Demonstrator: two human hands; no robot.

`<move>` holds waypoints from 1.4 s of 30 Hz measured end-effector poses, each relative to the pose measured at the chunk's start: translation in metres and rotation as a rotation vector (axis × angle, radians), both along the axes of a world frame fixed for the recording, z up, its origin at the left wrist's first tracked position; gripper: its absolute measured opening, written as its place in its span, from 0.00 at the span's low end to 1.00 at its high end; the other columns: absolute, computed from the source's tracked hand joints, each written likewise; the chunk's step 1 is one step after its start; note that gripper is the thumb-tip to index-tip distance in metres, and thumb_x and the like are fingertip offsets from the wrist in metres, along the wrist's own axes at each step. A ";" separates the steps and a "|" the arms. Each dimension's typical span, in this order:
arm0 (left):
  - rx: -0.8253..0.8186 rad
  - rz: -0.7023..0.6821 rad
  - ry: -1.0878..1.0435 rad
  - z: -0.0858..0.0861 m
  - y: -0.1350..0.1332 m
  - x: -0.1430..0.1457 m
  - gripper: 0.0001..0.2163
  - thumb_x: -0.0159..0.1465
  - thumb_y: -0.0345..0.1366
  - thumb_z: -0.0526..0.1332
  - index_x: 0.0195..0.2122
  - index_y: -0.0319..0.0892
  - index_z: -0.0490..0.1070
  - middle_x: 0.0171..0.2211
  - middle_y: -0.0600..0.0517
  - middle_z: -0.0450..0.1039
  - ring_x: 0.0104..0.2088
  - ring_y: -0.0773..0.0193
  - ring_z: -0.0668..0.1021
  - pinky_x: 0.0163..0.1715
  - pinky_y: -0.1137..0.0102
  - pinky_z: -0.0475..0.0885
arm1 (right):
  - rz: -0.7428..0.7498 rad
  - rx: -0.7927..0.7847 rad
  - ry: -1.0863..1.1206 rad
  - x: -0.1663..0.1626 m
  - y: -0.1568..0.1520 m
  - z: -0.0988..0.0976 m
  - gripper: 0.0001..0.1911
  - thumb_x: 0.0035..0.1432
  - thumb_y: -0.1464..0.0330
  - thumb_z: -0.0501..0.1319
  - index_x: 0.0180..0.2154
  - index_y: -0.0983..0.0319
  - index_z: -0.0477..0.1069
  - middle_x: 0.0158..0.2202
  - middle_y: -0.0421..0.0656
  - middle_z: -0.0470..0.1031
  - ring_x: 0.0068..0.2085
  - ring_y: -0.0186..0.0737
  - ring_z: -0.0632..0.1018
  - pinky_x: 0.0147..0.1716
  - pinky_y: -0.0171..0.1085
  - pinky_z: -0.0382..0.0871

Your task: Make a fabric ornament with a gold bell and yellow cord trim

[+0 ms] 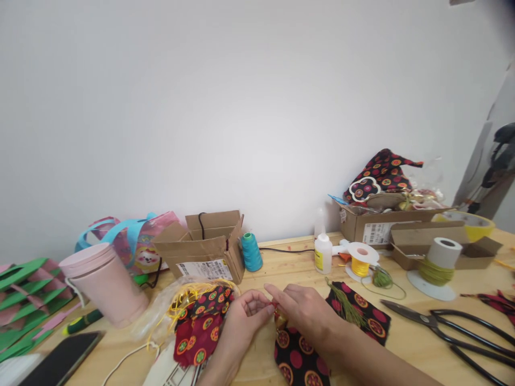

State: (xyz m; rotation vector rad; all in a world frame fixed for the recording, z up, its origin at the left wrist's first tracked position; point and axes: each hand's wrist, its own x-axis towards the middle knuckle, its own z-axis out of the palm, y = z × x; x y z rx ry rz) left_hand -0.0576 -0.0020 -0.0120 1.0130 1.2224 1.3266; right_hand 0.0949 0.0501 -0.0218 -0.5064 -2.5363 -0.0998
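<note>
My left hand (250,312) and my right hand (303,310) meet at the front middle of the table, fingers closed in a pinch. Between the fingertips shows a bit of red cord (274,305). Just below it is a small gold bell (280,320), at the top of a black patterned fabric piece (298,356) that lies on the table under my right hand. The exact grip is partly hidden by the fingers. A second black patterned piece with a green tassel (350,308) lies behind my right wrist. Red and black patterned fabric (201,332) is left of my left hand.
Large black scissors (438,324) lie at right, near a green cord spool (436,271). Behind stand a yellow thread spool (361,262), a glue bottle (323,254), a teal thread cone (251,253) and cardboard boxes (205,241). A pink cup (107,284) and phone (60,360) are left.
</note>
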 end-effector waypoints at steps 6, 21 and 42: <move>-0.013 0.006 -0.010 -0.003 0.001 -0.001 0.10 0.41 0.33 0.69 0.21 0.38 0.68 0.18 0.56 0.72 0.22 0.73 0.71 0.25 0.79 0.64 | 0.013 -0.036 0.146 -0.002 0.002 -0.008 0.28 0.55 0.76 0.52 0.56 0.62 0.45 0.29 0.44 0.74 0.29 0.37 0.74 0.26 0.32 0.66; -0.002 0.019 0.008 -0.006 0.003 -0.003 0.11 0.41 0.33 0.69 0.22 0.38 0.68 0.19 0.56 0.72 0.22 0.72 0.71 0.25 0.78 0.64 | 0.062 -0.242 0.365 -0.006 -0.011 0.007 0.27 0.50 0.77 0.51 0.53 0.61 0.51 0.33 0.42 0.78 0.29 0.36 0.77 0.29 0.32 0.69; -0.007 0.037 0.031 0.000 0.002 0.000 0.11 0.40 0.33 0.69 0.21 0.37 0.67 0.16 0.58 0.68 0.19 0.76 0.67 0.21 0.80 0.60 | -0.048 -0.383 0.252 -0.007 -0.010 0.013 0.10 0.51 0.77 0.53 0.29 0.62 0.71 0.25 0.41 0.77 0.28 0.34 0.76 0.28 0.28 0.66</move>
